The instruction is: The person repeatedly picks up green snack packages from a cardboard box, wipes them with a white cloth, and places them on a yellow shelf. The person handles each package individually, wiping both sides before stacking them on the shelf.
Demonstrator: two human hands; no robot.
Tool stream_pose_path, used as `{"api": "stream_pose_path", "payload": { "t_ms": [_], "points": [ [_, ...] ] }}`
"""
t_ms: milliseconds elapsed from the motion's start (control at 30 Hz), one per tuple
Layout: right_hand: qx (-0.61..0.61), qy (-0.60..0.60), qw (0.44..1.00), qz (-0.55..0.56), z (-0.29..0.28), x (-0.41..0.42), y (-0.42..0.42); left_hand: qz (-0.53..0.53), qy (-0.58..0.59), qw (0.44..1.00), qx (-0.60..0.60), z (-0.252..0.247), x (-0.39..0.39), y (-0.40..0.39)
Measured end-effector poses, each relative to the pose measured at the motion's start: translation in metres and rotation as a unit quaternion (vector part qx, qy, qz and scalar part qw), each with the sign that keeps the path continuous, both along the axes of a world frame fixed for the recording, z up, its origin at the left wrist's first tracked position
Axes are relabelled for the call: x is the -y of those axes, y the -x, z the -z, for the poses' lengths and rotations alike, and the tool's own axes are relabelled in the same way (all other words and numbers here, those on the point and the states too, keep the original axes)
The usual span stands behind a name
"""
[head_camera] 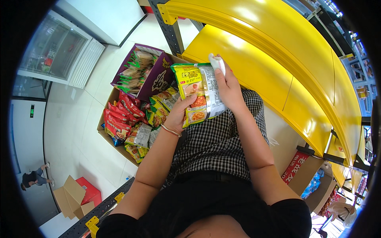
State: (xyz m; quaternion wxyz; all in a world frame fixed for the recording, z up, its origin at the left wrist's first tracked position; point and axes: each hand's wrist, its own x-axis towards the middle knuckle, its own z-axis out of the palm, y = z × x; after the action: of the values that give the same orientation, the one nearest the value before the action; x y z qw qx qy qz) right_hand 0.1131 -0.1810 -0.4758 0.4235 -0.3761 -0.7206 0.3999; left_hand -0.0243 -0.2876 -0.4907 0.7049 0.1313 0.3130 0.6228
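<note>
A yellow and green plastic food packet [195,89] with a silver printed back is held in front of my lap. My left hand [178,113] grips its lower left side, the thumb lying across the pictured front. At the packet's upper right edge, my right hand [227,84] holds a folded white cloth [217,63] between thumb and fingers. To the left stands a cardboard box [111,144] with red packets [119,119] and more yellow-green packets [160,111]. A purple carton [154,80] of clear bags with green strips sits at that box's upper part.
Yellow metal shelving [268,65] curves along the top and right, with a dark perforated upright [174,35] behind the boxes. An open cardboard box [70,197] lies at lower left, near a person [34,178] walking. Another box [303,172] holds blue items at right.
</note>
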Motion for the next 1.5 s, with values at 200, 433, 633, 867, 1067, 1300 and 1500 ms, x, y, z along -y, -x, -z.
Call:
{"api": "stream_pose_path", "payload": {
  "t_ms": [200, 433, 633, 867, 1067, 1300, 1500],
  "points": [
    [-0.129, 0.216, 0.968, 0.009, 0.017, 0.028, -0.008, -0.022, 0.002, 1.000, 0.019, -0.001, 0.001, 0.003],
    [-0.214, 0.317, 0.921, -0.078, 0.004, 0.042, -0.031, -0.031, 0.009, 0.997, 0.069, 0.000, 0.001, 0.008],
    [-0.229, 0.335, 0.905, -0.126, -0.011, 0.046, -0.039, -0.039, -0.016, 0.996, 0.080, -0.005, 0.000, 0.007],
    [-0.216, 0.306, 0.922, -0.103, -0.016, 0.045, -0.035, -0.038, -0.006, 0.997, 0.063, -0.004, 0.000, 0.008],
    [-0.216, 0.296, 0.928, -0.073, -0.018, 0.043, -0.038, -0.068, -0.026, 0.996, -0.049, -0.014, -0.007, 0.002],
    [-0.209, 0.306, 0.928, -0.045, -0.016, 0.038, -0.042, -0.120, -0.060, 0.975, -0.179, -0.011, -0.010, -0.003],
    [-0.208, 0.304, 0.928, -0.052, -0.020, 0.037, -0.043, -0.115, -0.059, 0.978, -0.164, -0.008, -0.008, -0.002]
  ]
}}
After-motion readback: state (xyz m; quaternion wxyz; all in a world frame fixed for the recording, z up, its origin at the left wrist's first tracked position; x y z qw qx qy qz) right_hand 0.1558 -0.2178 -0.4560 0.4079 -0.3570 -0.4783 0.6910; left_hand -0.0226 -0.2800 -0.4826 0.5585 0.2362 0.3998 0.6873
